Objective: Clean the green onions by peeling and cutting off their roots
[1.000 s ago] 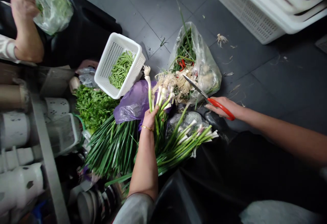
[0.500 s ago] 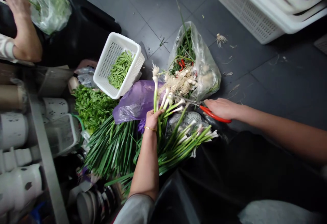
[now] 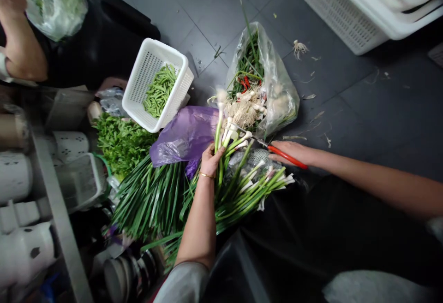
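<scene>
- Bunch of slender green stalks with white bulbs (image 3: pixel 228 132): gripped in the left hand (image 3: pixel 212 157), bulbs toward a clear plastic bag (image 3: pixel 285 98) with pale stringy roots (image 3: pixel 246 109) at its mouth.
- Red-handled metal scissors (image 3: pixel 289 157): held in the right hand (image 3: pixel 294 148), blades at the bulbs; contact unclear.
- Step in hand, apparently: root trimming. The next cut likely calls for a steady bunch, blades clear of the left hand.
- Nearby: similar loose green-and-white stalks (image 3: pixel 266 183).
</scene>
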### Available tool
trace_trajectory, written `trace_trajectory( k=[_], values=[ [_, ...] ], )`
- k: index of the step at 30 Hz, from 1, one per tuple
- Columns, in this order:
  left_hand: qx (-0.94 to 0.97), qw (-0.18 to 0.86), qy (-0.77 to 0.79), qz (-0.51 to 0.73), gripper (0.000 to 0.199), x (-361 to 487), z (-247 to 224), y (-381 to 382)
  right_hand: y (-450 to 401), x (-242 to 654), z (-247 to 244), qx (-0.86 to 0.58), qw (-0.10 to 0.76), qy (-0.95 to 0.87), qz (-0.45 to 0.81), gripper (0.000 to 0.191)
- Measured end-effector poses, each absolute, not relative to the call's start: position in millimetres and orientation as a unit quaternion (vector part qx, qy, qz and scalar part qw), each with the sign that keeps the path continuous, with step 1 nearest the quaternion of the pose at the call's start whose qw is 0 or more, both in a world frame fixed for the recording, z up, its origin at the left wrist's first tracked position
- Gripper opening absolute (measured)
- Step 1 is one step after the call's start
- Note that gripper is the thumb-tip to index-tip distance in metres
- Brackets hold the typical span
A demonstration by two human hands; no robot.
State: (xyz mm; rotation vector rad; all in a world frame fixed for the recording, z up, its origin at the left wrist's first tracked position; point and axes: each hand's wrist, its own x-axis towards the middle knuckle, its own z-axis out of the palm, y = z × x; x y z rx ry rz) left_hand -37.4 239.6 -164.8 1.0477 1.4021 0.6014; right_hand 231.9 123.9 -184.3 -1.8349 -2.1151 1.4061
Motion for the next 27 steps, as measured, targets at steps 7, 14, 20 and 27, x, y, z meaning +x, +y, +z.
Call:
trace_trajectory(
  k=[7,14,20,27],
  values=[
    [0.472,0.543,0.64,0.27,0.042,-38,-167,242,130,230,-178,-0.621,-0.058,-0.671,0.401,0.039],
    [0.527,0.512,0.636,0.237,0.034,-38,-166,240,129,241,-176,-0.569,-0.004,-0.665,0.483,0.034],
    [0.532,0.512,0.634,0.228,0.035,-33,-163,242,123,237,-182,-0.604,-0.003,-0.658,0.451,0.036],
    [0.535,0.477,0.651,0.251,0.033,-34,-168,244,125,246,-172,-0.716,0.075,-0.55,0.423,0.035]
  ],
)
